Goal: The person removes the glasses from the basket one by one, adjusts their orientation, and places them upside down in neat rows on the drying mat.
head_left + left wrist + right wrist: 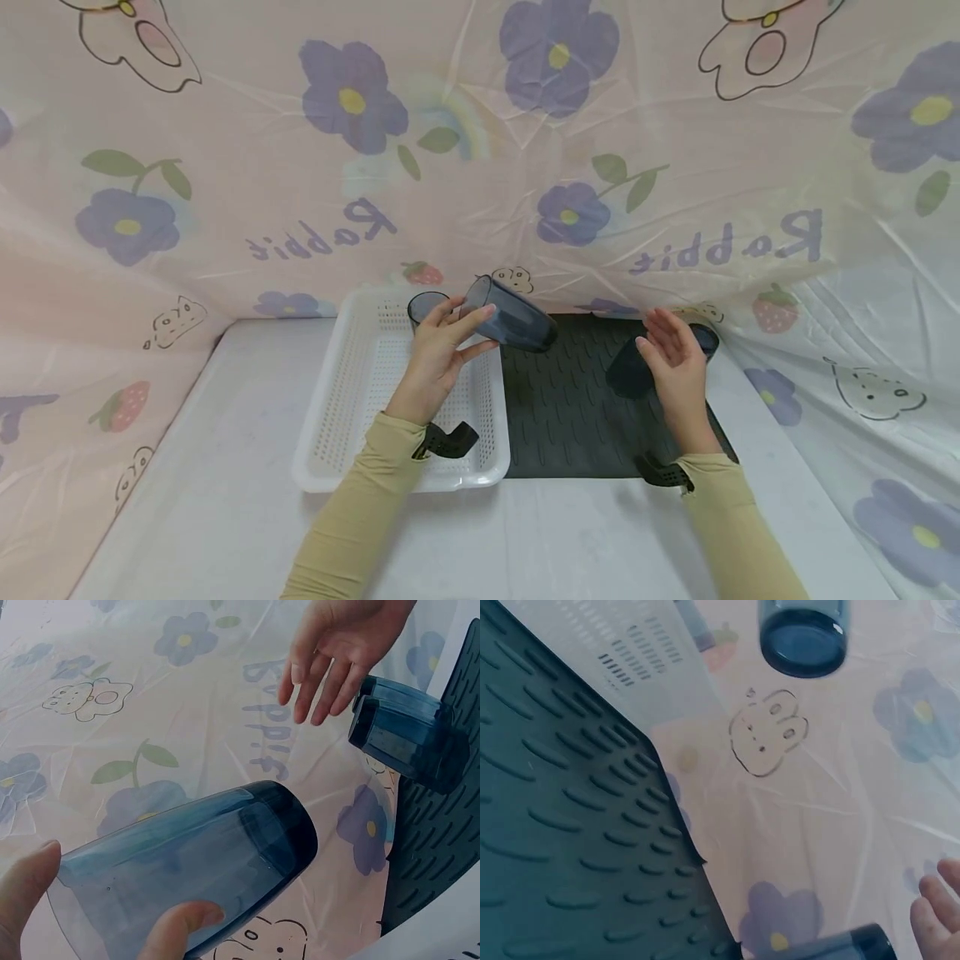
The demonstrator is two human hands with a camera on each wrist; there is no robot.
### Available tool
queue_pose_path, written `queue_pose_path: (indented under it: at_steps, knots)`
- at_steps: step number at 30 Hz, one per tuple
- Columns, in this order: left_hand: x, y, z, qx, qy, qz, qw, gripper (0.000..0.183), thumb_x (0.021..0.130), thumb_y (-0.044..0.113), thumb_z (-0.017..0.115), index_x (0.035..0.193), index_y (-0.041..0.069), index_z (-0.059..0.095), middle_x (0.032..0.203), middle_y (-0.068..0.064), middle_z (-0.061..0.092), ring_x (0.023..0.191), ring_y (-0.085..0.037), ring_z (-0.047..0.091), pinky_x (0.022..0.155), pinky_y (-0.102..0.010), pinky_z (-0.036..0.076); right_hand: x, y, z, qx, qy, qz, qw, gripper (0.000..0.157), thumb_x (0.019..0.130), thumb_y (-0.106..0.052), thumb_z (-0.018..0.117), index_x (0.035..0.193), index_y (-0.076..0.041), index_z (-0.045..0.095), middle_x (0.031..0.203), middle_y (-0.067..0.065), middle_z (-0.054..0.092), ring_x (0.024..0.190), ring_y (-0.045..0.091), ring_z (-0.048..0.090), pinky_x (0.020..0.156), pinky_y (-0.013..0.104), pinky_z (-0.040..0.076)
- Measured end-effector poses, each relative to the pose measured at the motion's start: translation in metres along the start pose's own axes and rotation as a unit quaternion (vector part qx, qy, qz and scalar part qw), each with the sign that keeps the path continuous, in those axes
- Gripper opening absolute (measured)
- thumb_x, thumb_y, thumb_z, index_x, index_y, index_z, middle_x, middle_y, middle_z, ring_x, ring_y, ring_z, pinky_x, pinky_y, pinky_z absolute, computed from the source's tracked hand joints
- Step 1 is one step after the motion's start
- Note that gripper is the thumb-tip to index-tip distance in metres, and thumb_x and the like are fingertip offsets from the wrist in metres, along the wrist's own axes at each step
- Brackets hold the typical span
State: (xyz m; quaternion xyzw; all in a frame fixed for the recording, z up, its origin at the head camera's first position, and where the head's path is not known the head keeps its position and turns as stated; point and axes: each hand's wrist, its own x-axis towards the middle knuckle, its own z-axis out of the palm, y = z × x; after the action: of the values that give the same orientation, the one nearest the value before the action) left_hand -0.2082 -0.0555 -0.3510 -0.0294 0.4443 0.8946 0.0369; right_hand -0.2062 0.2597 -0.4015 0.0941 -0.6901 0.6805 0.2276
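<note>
Showing at the far end of the white basket (315,467), 1 cup (420,310) is partly hidden by the left grip (437,360). The basket is pierced all over with small slots, shaped as a shallow rectangle with rounded corners, and set on the pale desk (570,533) along the left edge of the dark mat (555,417). The mat is covered with short raised ridges.

The held cup (517,317) is tilted above the meeting of basket and mat, its rim turned left and its base right. It is formed of clear, smooth blue-grey material, with a thicker, darker base; whether glass or plastic is used cannot be told. At the right of the mat, an upturned cup (628,371) is partly screened by the right grip (678,354); 2 overlapping outlines are seen there from the left wrist, dark bases uppermost.

By the left grip, the held cup is pinched between thumb and fingers near its rim. By the right grip nothing is grasped: its fingers are loosely extended beside the upturned cup, and whether the palm is touching cannot be told.

Each wrist is flanked by a black band (450,440), and the far side is hung with creased cloth (480,217), printed with flowers.
</note>
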Motion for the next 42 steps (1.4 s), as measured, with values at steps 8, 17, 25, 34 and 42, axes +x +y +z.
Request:
queue_pose_path:
  at_steps: [8, 17, 25, 34, 42]
  knots:
    - [-0.001, -0.002, 0.001, -0.001, -0.001, -0.006, 1.0000, 0.067, 0.078, 0.005, 0.080, 0.134, 0.007, 0.044, 0.126, -0.015, 0.039, 0.103, -0.024, 0.057, 0.085, -0.045, 0.055, -0.015, 0.005, 0.021, 0.045, -0.082, -0.001, 0.996, 0.047, 0.096, -0.003, 0.056, 0.141, -0.002, 0.042, 0.139, 0.024, 0.042, 0.129, 0.034, 0.042, 0.099, 0.021, 0.043]
    - [-0.001, -0.003, 0.002, -0.002, 0.001, -0.006, 1.0000, 0.068, 0.077, 0.004, 0.080, 0.135, 0.007, 0.044, 0.129, -0.016, 0.036, 0.103, -0.024, 0.057, 0.085, -0.044, 0.055, -0.026, 0.009, 0.041, 0.067, -0.130, 0.029, 0.989, 0.045, 0.099, -0.006, 0.052, 0.142, -0.003, 0.040, 0.141, 0.025, 0.040, 0.129, 0.033, 0.042, 0.102, 0.024, 0.042]
    - [-0.002, -0.004, 0.004, -0.006, -0.005, -0.006, 1.0000, 0.064, 0.078, 0.003, 0.079, 0.133, 0.006, 0.045, 0.121, -0.014, 0.038, 0.097, -0.021, 0.057, 0.084, -0.046, 0.055, -0.028, 0.008, 0.056, 0.111, -0.145, 0.063, 0.981, 0.044, 0.100, -0.005, 0.049, 0.143, -0.002, 0.038, 0.142, 0.028, 0.038, 0.130, 0.033, 0.042, 0.105, 0.030, 0.040]
    - [-0.001, -0.007, 0.007, -0.006, 0.003, -0.015, 0.9999, 0.063, 0.077, 0.003, 0.080, 0.131, 0.006, 0.047, 0.122, -0.015, 0.039, 0.094, -0.021, 0.058, 0.083, -0.046, 0.056, -0.028, 0.008, 0.069, 0.166, -0.153, 0.147, 0.963, 0.053, 0.102, -0.013, 0.048, 0.148, 0.002, 0.026, 0.140, 0.017, 0.040, 0.123, 0.023, 0.050, 0.108, 0.041, 0.034]
    - [-0.002, -0.011, 0.005, -0.010, 0.005, -0.016, 0.9998, 0.064, 0.078, 0.002, 0.079, 0.132, 0.005, 0.045, 0.119, -0.014, 0.041, 0.089, -0.020, 0.057, 0.082, -0.047, 0.056, -0.028, 0.009, 0.080, 0.194, -0.153, 0.194, 0.949, 0.054, 0.103, -0.024, 0.045, 0.150, -0.005, 0.026, 0.144, 0.015, 0.037, 0.123, 0.025, 0.050, 0.106, 0.037, 0.039]
